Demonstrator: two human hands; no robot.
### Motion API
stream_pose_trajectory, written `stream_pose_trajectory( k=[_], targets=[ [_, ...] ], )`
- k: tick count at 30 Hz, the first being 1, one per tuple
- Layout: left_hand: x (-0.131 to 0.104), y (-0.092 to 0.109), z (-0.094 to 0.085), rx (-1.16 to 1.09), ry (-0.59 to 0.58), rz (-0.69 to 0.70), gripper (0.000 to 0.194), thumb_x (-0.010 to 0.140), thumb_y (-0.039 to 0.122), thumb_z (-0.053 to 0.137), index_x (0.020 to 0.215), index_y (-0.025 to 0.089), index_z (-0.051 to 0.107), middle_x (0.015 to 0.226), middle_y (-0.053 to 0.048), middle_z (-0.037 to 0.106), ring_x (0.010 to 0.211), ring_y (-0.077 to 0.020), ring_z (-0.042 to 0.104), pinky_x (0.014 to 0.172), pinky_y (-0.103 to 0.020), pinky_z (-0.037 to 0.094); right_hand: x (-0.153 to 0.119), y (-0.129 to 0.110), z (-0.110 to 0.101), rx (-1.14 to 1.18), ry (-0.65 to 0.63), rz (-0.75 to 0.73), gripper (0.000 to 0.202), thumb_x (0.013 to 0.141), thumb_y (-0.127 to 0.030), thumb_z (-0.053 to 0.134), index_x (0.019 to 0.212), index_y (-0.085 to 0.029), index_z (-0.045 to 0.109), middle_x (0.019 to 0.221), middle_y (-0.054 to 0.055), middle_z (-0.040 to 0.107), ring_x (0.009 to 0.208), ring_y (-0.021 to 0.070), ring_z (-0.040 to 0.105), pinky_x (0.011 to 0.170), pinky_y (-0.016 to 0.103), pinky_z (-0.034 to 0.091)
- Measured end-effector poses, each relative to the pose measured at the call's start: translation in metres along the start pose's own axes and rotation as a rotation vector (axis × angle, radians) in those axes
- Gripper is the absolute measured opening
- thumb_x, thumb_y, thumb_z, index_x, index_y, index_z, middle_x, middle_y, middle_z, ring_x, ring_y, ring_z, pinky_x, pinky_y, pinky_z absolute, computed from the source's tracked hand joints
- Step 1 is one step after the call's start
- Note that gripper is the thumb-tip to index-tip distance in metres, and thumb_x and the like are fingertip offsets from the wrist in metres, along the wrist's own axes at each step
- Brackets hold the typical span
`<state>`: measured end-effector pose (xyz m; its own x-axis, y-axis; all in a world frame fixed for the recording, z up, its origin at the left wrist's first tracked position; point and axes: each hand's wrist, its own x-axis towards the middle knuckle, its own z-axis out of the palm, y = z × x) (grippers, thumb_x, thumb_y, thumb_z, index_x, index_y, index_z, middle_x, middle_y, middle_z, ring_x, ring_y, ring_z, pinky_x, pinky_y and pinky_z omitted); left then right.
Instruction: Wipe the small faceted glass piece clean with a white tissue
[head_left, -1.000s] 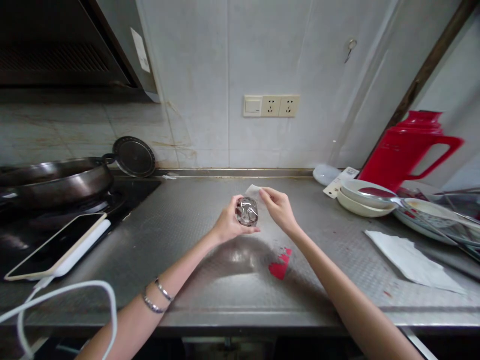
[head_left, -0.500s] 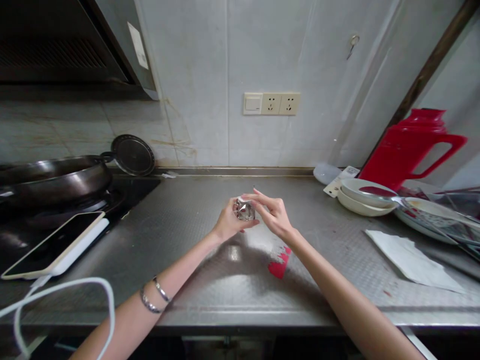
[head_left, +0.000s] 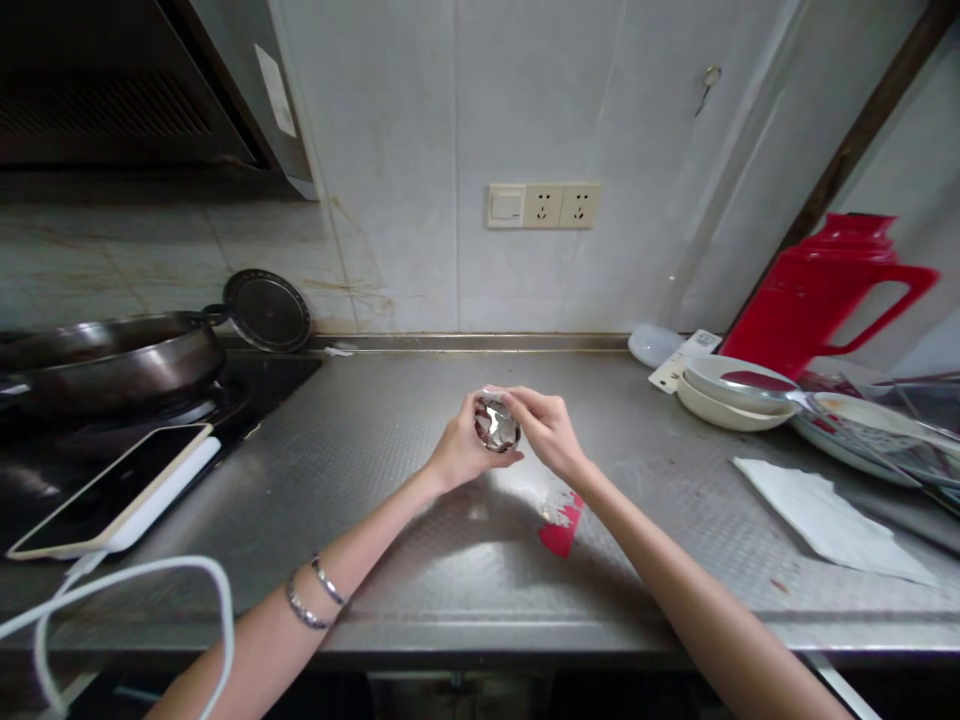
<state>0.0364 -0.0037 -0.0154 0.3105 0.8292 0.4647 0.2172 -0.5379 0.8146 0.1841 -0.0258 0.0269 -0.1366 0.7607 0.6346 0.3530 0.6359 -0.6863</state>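
Observation:
A small shiny round metal object (head_left: pixel 498 424) is above the middle of the steel counter (head_left: pixel 375 420). My left hand (head_left: pixel 459 447) is wrapped round it from the left and below, thumb and fingers on its sides. My right hand (head_left: pixel 551 428) touches its upper right rim with bent fingers. Something white, too small to make out, shows at the top edge by the right fingertips. Below the hands, a torn red patch (head_left: pixel 559 535) lies on the counter.
At the left are a pan (head_left: pixel 142 365), a phone (head_left: pixel 112 490) and a white cable (head_left: pixel 217 600). Stacked bowls (head_left: pixel 739 405), a red thermos (head_left: pixel 810 300), plates (head_left: pixel 847 455) and a paper napkin (head_left: pixel 832 525) stand or lie at the right.
The metal object has turned so more of its round shiny face shows. My right fingers, stretched over its top before, are now bent in at its rim.

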Motion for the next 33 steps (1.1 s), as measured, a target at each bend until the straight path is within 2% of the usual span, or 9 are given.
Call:
stream_pose_trajectory(
  k=[3, 5, 9, 11, 15, 17, 23, 27, 33],
  targets=[
    [0.002, -0.003, 0.001, -0.015, 0.027, 0.063, 0.077, 0.051, 0.031, 0.082, 0.117, 0.019, 0.043, 0.113, -0.009, 0.06, 0.099, -0.0215, 0.06, 0.085, -0.034, 0.047, -0.003, -0.003, 0.002, 0.017, -0.088, -0.1, 0.032, 0.09, -0.04, 0.043, 0.105, -0.028, 0.068, 0.108, 0.002, 0.069, 0.104, 0.0231, 0.062, 0.094, 0.039, 0.045],
    [0.004, -0.005, 0.001, -0.013, 0.046, 0.071, 0.074, 0.051, 0.03, 0.081, 0.114, 0.019, 0.045, 0.114, -0.009, 0.059, 0.101, -0.0216, 0.059, 0.086, -0.033, 0.046, -0.004, -0.006, 0.002, 0.025, -0.121, -0.164, 0.031, 0.09, -0.041, 0.044, 0.104, -0.029, 0.068, 0.108, 0.002, 0.069, 0.107, 0.0228, 0.061, 0.1, 0.042, 0.041],
    [0.008, -0.009, -0.003, -0.016, 0.028, -0.072, 0.077, 0.05, 0.032, 0.082, 0.114, 0.018, 0.041, 0.099, -0.008, 0.064, 0.088, -0.0205, 0.063, 0.08, -0.034, 0.048, -0.008, -0.008, 0.004, 0.011, -0.155, -0.175, 0.031, 0.088, -0.042, 0.046, 0.094, -0.026, 0.071, 0.098, 0.004, 0.071, 0.098, 0.0236, 0.064, 0.095, 0.039, 0.045],
    [0.009, -0.009, -0.006, -0.011, 0.031, -0.117, 0.08, 0.05, 0.033, 0.082, 0.115, 0.018, 0.039, 0.094, -0.006, 0.065, 0.082, -0.0195, 0.063, 0.076, -0.034, 0.049, -0.008, -0.006, 0.004, -0.028, -0.052, -0.112, 0.034, 0.088, -0.044, 0.045, 0.09, -0.023, 0.072, 0.088, 0.005, 0.072, 0.086, 0.023, 0.066, 0.083, 0.035, 0.049],
    [0.007, -0.003, -0.008, -0.051, 0.001, -0.063, 0.081, 0.048, 0.034, 0.084, 0.115, 0.019, 0.041, 0.102, -0.006, 0.062, 0.084, -0.018, 0.062, 0.075, -0.03, 0.049, -0.002, 0.005, 0.003, -0.111, 0.31, 0.039, 0.038, 0.088, -0.047, 0.044, 0.09, -0.02, 0.07, 0.07, 0.002, 0.067, 0.062, 0.0168, 0.06, 0.059, 0.026, 0.045],
    [0.005, 0.0, -0.008, -0.061, -0.046, -0.027, 0.081, 0.047, 0.032, 0.085, 0.115, 0.019, 0.043, 0.105, -0.007, 0.061, 0.087, -0.0187, 0.061, 0.077, -0.03, 0.048, 0.002, 0.01, 0.001, -0.134, 0.351, 0.053, 0.038, 0.089, -0.047, 0.044, 0.091, -0.019, 0.07, 0.069, 0.002, 0.066, 0.06, 0.0157, 0.057, 0.056, 0.025, 0.043],
    [0.004, 0.007, -0.006, -0.213, -0.081, -0.034, 0.081, 0.049, 0.025, 0.084, 0.118, 0.018, 0.043, 0.101, -0.006, 0.061, 0.087, -0.0182, 0.061, 0.077, -0.03, 0.049, 0.0, 0.01, 0.001, -0.089, 0.037, -0.05, 0.031, 0.091, -0.037, 0.044, 0.099, -0.023, 0.07, 0.091, 0.003, 0.072, 0.079, 0.0193, 0.066, 0.068, 0.027, 0.049],
    [0.007, 0.01, -0.005, -0.348, -0.03, -0.118, 0.068, 0.052, 0.026, 0.083, 0.109, 0.016, 0.047, 0.091, -0.003, 0.061, 0.079, -0.0143, 0.061, 0.071, -0.026, 0.049, -0.005, 0.008, 0.001, -0.116, 0.045, -0.12, 0.03, 0.091, -0.031, 0.042, 0.107, -0.026, 0.067, 0.106, 0.004, 0.07, 0.095, 0.0206, 0.066, 0.08, 0.03, 0.051],
    [0.009, 0.016, -0.006, -0.338, 0.053, -0.268, 0.057, 0.054, 0.035, 0.08, 0.098, 0.015, 0.049, 0.073, 0.002, 0.057, 0.056, -0.0089, 0.053, 0.04, -0.016, 0.039, -0.006, 0.013, 0.005, -0.19, 0.054, -0.357, 0.031, 0.09, -0.021, 0.042, 0.112, -0.022, 0.063, 0.113, 0.006, 0.067, 0.108, 0.0196, 0.061, 0.094, 0.033, 0.049]
  ],
)
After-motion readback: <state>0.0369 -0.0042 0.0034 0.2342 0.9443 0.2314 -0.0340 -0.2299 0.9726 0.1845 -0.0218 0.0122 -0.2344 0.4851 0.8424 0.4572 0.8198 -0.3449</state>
